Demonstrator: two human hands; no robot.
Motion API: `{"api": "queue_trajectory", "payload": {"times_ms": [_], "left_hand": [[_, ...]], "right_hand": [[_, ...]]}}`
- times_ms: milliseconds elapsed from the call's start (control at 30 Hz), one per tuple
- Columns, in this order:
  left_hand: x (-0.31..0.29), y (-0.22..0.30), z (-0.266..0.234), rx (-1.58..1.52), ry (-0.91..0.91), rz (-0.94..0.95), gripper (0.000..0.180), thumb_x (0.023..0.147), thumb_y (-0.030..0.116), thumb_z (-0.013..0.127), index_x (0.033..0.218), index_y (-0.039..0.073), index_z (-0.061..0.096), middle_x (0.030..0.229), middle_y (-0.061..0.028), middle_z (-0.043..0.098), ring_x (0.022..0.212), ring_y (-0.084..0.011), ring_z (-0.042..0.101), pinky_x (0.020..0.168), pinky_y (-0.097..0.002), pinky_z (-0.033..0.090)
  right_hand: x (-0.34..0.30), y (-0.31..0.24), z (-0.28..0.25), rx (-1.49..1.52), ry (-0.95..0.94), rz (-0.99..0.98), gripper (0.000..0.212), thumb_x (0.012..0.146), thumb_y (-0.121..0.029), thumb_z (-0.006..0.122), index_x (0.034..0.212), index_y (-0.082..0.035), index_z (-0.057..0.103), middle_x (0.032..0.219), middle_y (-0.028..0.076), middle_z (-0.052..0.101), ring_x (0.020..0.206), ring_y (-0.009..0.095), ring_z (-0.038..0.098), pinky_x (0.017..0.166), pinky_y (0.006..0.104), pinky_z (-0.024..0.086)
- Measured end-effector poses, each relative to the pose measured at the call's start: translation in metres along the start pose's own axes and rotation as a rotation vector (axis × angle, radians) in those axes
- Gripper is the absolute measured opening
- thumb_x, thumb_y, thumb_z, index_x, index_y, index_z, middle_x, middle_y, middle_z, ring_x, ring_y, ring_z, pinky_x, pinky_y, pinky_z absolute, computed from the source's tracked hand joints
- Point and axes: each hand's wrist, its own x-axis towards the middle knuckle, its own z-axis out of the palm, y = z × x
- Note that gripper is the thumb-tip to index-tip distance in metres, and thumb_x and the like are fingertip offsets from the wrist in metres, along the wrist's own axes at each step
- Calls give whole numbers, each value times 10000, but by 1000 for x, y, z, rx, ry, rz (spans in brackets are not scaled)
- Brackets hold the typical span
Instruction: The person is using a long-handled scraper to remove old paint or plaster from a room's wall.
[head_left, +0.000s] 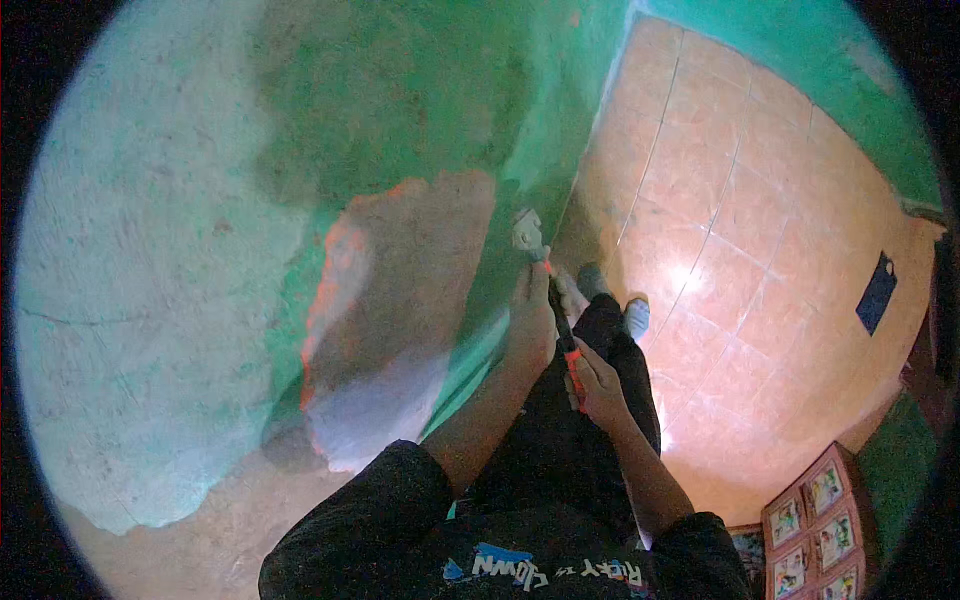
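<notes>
Both my hands grip a long-handled tool with a black and orange-red handle and a broad, light grey head (pixel 527 230); it looks like a scraper. My left hand (pixel 534 305) is closed round the upper end, just below the head. Lower down the handle, my right hand (pixel 598 385) is wrapped round the orange-red part. The head is close to the green wall (pixel 400 110), but I cannot tell whether it touches. A large bare patch (pixel 410 270) with an orange edge shows in the wall's green paint, left of the tool.
Light tiled floor (pixel 750 210) stretches to the right, with a dark blue flat object (pixel 876 293) lying on it. At the lower right stands a brown cabinet (pixel 825 535) with picture panels. My feet (pixel 636 318) are close to the wall's base.
</notes>
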Motion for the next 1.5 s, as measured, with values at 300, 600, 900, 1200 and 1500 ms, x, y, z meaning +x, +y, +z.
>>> {"api": "queue_trajectory", "payload": {"times_ms": [300, 600, 900, 1200, 1500], "left_hand": [[-19, -46, -51, -5, 53, 2, 411, 1058, 409, 444, 1318, 95, 494, 797, -21, 521, 649, -131, 492, 581, -293, 426], [-30, -58, -111, -57, 85, -104, 422, 1053, 440, 438, 1249, 72, 504, 778, -24, 507, 646, -142, 489, 574, -299, 414], [-46, -63, -156, 40, 88, -90, 431, 1053, 460, 419, 1178, 68, 545, 737, 7, 510, 596, -106, 485, 527, -268, 417], [-52, -66, -191, 85, 61, -94, 494, 1056, 459, 402, 1243, 14, 507, 734, -7, 498, 615, -119, 491, 554, -290, 418], [-53, -75, -204, 113, 79, -117, 481, 1060, 450, 401, 1243, 19, 509, 736, -5, 481, 610, -117, 469, 551, -280, 404]], "right_hand": [[-2, 82, 17, 0, -34, -8, 525, 1058, -345, 437, 1477, -30, 414, 874, 76, 603, 653, 128, 552, 558, 262, 459], [8, 146, 60, -42, -1, -87, 574, 1048, -385, 425, 1448, 27, 435, 1399, 232, 527, 1266, 295, 520, 1062, 360, 378], [10, 188, 104, -62, 68, -130, 550, 1055, -351, 423, 1435, 46, 447, 1404, 224, 534, 1290, 312, 515, 1079, 372, 373], [2, 211, 131, -32, 68, -132, 512, 1059, -326, 429, 1421, 33, 474, 1385, 220, 550, 1215, 304, 569, 1040, 368, 408], [4, 231, 133, -11, 69, -98, 543, 1049, -385, 453, 1417, 13, 483, 1038, 106, 596, 857, 183, 571, 767, 329, 462]]}}
